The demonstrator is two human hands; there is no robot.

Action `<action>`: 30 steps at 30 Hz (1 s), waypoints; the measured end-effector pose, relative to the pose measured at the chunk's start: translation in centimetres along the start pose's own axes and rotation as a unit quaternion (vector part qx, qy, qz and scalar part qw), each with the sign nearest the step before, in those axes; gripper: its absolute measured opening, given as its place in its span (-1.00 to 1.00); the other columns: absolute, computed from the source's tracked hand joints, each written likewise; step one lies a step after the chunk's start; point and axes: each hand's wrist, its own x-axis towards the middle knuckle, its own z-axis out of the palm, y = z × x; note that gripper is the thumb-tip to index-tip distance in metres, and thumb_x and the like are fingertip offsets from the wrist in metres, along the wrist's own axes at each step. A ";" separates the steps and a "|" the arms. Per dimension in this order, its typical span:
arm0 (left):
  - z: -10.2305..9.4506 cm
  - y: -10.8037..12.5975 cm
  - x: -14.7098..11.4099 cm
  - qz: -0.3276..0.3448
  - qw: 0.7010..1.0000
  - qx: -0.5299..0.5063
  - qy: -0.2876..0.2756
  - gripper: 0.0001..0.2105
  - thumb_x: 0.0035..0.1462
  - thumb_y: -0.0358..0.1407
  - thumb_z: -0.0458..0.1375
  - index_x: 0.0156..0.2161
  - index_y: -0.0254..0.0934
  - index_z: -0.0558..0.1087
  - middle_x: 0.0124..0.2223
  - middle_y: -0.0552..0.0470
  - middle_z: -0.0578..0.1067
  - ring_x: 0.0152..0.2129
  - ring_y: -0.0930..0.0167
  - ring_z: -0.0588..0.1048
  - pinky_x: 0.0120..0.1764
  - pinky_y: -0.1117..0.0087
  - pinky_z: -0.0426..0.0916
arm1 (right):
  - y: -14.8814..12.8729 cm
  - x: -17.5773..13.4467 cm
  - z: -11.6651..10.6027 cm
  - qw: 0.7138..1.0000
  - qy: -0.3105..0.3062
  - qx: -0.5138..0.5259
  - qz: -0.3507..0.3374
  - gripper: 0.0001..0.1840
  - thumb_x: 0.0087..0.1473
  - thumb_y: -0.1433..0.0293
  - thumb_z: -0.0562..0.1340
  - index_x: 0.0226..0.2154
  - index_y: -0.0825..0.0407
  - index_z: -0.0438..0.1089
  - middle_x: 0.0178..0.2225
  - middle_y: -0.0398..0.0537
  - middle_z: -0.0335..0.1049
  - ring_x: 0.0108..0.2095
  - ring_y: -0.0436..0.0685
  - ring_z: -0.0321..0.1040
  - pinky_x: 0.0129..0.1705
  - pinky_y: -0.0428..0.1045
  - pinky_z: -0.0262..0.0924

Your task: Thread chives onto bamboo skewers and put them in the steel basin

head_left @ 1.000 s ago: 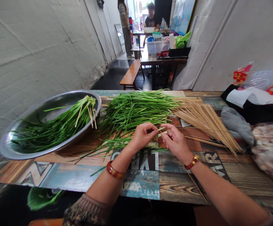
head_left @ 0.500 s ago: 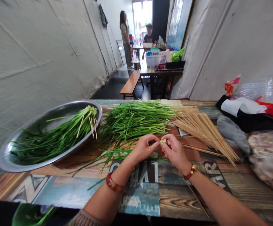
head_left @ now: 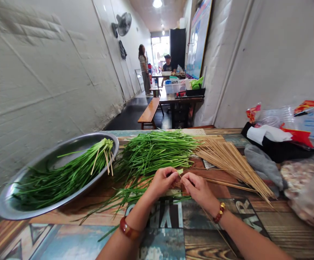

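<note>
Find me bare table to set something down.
Bare: front-left blue boards, between basin and stray leaf; front-right boards, between right forearm and clear bag. Crowded: back middle, with greens and skewers; back right, with gray bundle and packaging.

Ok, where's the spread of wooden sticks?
In the head view, the wooden sticks lie right of centre on the table, between the green stalks and grey plastic.

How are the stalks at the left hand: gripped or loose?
Gripped: pale stalks poke out of the left hand, thumb and fingers pinched.
</note>
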 end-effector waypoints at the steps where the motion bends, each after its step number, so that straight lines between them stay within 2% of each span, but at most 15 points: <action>1: 0.0 0.1 0.0 -0.006 1.000 -0.009 -0.008 -0.61 0.01 0.00 0.17 -0.50 -0.36 0.39 -0.60 0.11 0.35 -0.67 0.56 0.27 -0.56 0.53 0.16 | -0.1 0.0 -0.1 1.000 0.003 -0.014 -0.009 -0.68 0.22 0.26 0.04 -0.50 0.02 0.28 -0.63 -0.23 0.20 -0.59 -0.03 0.17 -0.50 -0.11 0.06; 8: 0.4 0.0 -0.1 -0.009 0.999 -0.024 -0.024 -0.61 0.03 -0.05 0.16 -0.58 -0.37 0.38 -0.65 0.12 0.31 -0.69 0.59 0.20 -0.61 0.55 0.07 | -0.2 -0.3 0.0 0.997 0.027 -0.067 -0.030 -0.70 0.20 0.29 0.05 -0.53 0.00 0.25 -0.61 -0.20 0.24 -0.57 0.00 0.18 -0.47 -0.09 0.04; 14: 1.0 -0.2 -0.3 -0.001 0.999 0.039 -0.026 -0.63 0.09 -0.14 0.10 -0.61 -0.37 0.38 -0.64 0.09 0.35 -0.68 0.58 0.22 -0.58 0.54 0.11 | 0.2 -0.4 0.1 0.997 0.044 -0.061 -0.023 -0.67 0.17 0.26 0.08 -0.58 0.00 0.25 -0.65 -0.19 0.25 -0.60 -0.01 0.18 -0.51 -0.09 0.04; 17: 1.1 -0.2 -0.3 0.014 0.997 0.065 -0.030 -0.66 0.11 -0.20 0.08 -0.60 -0.38 0.39 -0.64 0.09 0.36 -0.66 0.56 0.25 -0.56 0.54 0.14 | 0.6 -0.3 0.1 0.999 0.008 0.005 0.038 -0.65 0.17 0.20 0.09 -0.57 0.01 0.24 -0.66 -0.20 0.25 -0.67 -0.04 0.17 -0.59 -0.11 0.05; 20: 0.8 -0.2 -0.2 0.043 0.992 0.115 -0.037 -0.69 0.14 -0.24 0.05 -0.54 -0.38 0.44 -0.60 0.09 0.40 -0.63 0.54 0.30 -0.54 0.54 0.18 | 0.7 -0.1 0.2 0.989 -0.016 0.111 0.098 -0.70 0.14 0.12 0.12 -0.39 0.02 0.24 -0.63 -0.25 0.29 -0.73 -0.07 0.16 -0.67 -0.13 0.04; 23: 0.0 -0.6 0.1 0.086 0.974 0.204 -0.043 -0.72 0.16 -0.27 0.05 -0.47 -0.36 0.50 -0.52 0.05 0.48 -0.55 0.49 0.39 -0.46 0.52 0.24 | 0.7 0.1 0.2 0.979 -0.011 0.168 0.116 -0.65 0.07 0.11 0.19 -0.24 0.02 0.20 -0.61 -0.30 0.29 -0.73 -0.06 0.19 -0.68 -0.14 0.06; 25: -0.8 -1.0 0.4 0.116 0.958 0.262 0.002 -0.75 0.17 -0.28 0.06 -0.39 -0.34 0.54 -0.42 0.01 0.54 -0.45 0.45 0.45 -0.35 0.48 0.30 | 0.7 0.2 0.2 0.979 -0.008 0.165 0.116 -0.66 0.06 0.14 0.19 -0.25 0.05 0.23 -0.62 -0.28 0.29 -0.71 -0.07 0.20 -0.66 -0.15 0.08; 28: -2.1 -1.5 1.0 0.144 0.923 0.332 0.132 -0.78 0.20 -0.31 0.05 -0.21 -0.30 0.54 -0.24 -0.07 0.55 -0.30 0.39 0.48 -0.20 0.39 0.34 | 0.6 0.3 0.0 0.980 0.001 0.163 0.116 -0.70 0.06 0.15 0.19 -0.30 0.06 0.26 -0.63 -0.27 0.29 -0.71 -0.07 0.19 -0.66 -0.15 0.08; 30: -2.8 -1.8 1.3 0.158 0.891 0.389 0.174 -0.78 0.20 -0.35 0.05 -0.13 -0.28 0.52 -0.15 -0.09 0.54 -0.21 0.34 0.47 -0.11 0.33 0.33 | 0.7 0.3 0.0 0.978 0.000 0.171 0.117 -0.69 0.05 0.15 0.19 -0.29 0.06 0.26 -0.62 -0.27 0.30 -0.70 -0.07 0.19 -0.65 -0.14 0.08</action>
